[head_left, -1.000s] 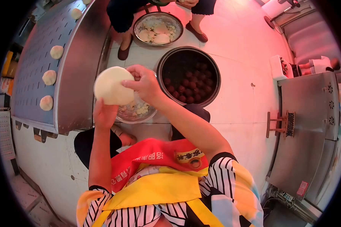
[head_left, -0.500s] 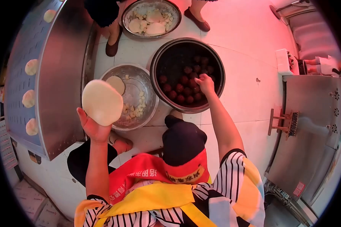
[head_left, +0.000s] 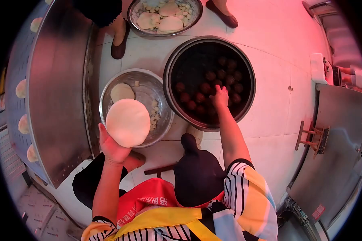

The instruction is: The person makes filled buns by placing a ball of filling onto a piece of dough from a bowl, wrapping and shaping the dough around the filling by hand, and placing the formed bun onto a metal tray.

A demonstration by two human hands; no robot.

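Note:
A flat round of pale dough [head_left: 128,123] rests on my left hand [head_left: 113,148], which is held low over the near left rim of a steel bowl [head_left: 163,130]. In that bowl lie another dough round [head_left: 122,92] and several small dough pieces [head_left: 154,116]. My right hand [head_left: 220,97] reaches into a large black pot [head_left: 171,102] with several dark red-brown balls [head_left: 200,97]. Its fingertips are at the balls; whether they grip one is hidden.
A second steel bowl [head_left: 197,20] with dough stands at the top, between the feet of another person [head_left: 118,42]. On the left, a metal griddle [head_left: 12,108] carries dough balls [head_left: 23,124]. A small wooden stool [head_left: 315,138] stands at right, beside steel cabinets [head_left: 334,160].
My right hand has left the dough round and gone into the black pot, lately shifting slightly deeper among the balls. My left hand now bears the round alone, lower and over the bowl.

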